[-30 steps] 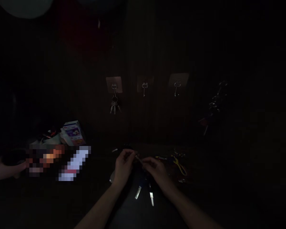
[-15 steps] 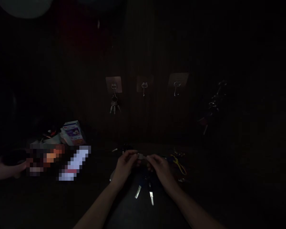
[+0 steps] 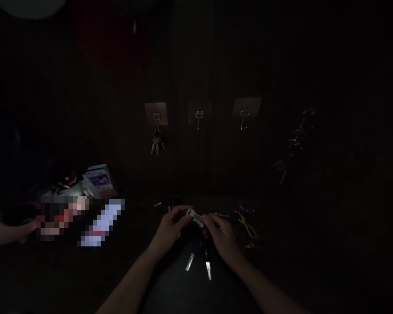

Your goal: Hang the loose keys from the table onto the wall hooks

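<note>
Between my two hands, a small bunch of silver keys [image 3: 195, 217] is held just above the dark work surface. My left hand [image 3: 170, 226] pinches the keys at their left end, with the thumb and forefinger closed. At their right end, the fingers of my right hand [image 3: 220, 230] are closed on the same bunch. Below my hands lie a key with a blue head [image 3: 190, 261] and a key with a black head [image 3: 208, 268], their bright blades toward me. A yellow loop [image 3: 248, 225] lies right of my right hand. The dim light hides finer detail.
On the wall ahead are three hooks; the left hook [image 3: 156, 117] carries a ring of keys [image 3: 156, 144]. More keys [image 3: 293, 146] hang at the right. At the left are a box [image 3: 101, 179], a blurred-out bright screen [image 3: 103, 222] and another person's hand [image 3: 16, 231].
The keys between my hands have turned, and more of their silver faces shows now. My hands stay in nearly the same place.
</note>
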Action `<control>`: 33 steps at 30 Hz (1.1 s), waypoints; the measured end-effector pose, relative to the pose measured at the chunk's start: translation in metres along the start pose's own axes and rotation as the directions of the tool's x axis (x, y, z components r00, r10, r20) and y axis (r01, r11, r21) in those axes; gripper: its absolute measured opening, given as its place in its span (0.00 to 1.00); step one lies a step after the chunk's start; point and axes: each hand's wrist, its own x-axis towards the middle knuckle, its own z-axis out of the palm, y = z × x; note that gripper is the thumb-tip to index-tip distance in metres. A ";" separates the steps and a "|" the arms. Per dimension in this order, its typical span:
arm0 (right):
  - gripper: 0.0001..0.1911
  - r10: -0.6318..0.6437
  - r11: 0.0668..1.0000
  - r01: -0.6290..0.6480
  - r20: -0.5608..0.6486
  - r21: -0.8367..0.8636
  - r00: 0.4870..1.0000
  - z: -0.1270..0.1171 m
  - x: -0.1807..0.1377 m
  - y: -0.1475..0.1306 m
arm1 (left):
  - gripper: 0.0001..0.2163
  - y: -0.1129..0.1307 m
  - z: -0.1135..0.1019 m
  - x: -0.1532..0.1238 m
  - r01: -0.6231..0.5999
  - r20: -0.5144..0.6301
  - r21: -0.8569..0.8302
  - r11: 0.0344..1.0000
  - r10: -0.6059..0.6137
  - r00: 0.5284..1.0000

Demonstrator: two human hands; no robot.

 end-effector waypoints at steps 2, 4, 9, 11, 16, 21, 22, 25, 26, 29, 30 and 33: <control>0.24 -0.008 1.000 0.008 0.027 -0.012 1.000 0.001 -0.002 -0.002 | 0.13 0.002 -0.001 -0.001 0.025 0.010 -0.021 0.999 -0.025 1.000; 0.23 -0.007 1.000 0.008 0.052 -0.019 0.999 0.001 -0.004 -0.003 | 0.16 0.002 -0.001 -0.001 0.085 0.061 -0.075 0.994 -0.080 0.995; 0.23 0.004 1.000 -0.003 0.065 -0.010 0.998 0.000 -0.006 0.000 | 0.17 -0.003 -0.003 0.000 0.134 0.113 -0.164 0.977 -0.116 0.987; 0.25 -0.006 1.000 0.007 0.063 -0.017 0.998 0.000 -0.006 0.001 | 0.16 -0.004 -0.003 0.001 0.127 0.109 -0.143 0.982 -0.111 0.988; 0.23 -0.068 0.998 0.067 0.102 0.013 0.992 -0.001 -0.005 -0.002 | 0.13 0.000 -0.002 0.000 0.153 0.075 -0.035 0.988 -0.150 0.986; 0.19 -0.037 0.999 0.036 0.135 0.010 0.990 0.000 -0.006 -0.001 | 0.15 0.004 0.000 0.000 0.169 0.043 -0.060 0.984 -0.167 0.985; 0.19 -0.030 1.000 0.028 0.128 0.014 0.991 0.001 -0.005 0.000 | 0.15 0.003 -0.001 0.000 0.178 0.047 -0.072 0.981 -0.175 0.983; 0.20 0.010 0.998 -0.015 0.094 0.055 0.996 0.001 -0.002 0.003 | 0.17 0.001 -0.002 0.001 0.208 0.097 -0.142 0.968 -0.195 0.976; 0.20 0.021 0.997 -0.026 0.083 0.068 0.996 0.001 -0.001 0.003 | 0.18 0.000 -0.003 0.002 0.219 0.116 -0.181 0.959 -0.200 0.973; 0.21 0.026 0.996 -0.032 0.061 0.088 0.998 0.001 0.001 0.004 | 0.18 -0.004 -0.004 0.003 0.251 0.156 -0.297 0.921 -0.212 0.965; 0.21 0.021 0.996 -0.026 0.057 0.089 0.998 0.001 0.001 0.004 | 0.18 -0.005 -0.004 0.004 0.255 0.161 -0.322 0.912 -0.213 0.964; 0.20 -0.002 0.997 -0.002 0.051 0.081 0.999 0.001 0.001 0.004 | 0.17 -0.006 -0.006 0.005 0.259 0.167 -0.352 0.899 -0.212 0.963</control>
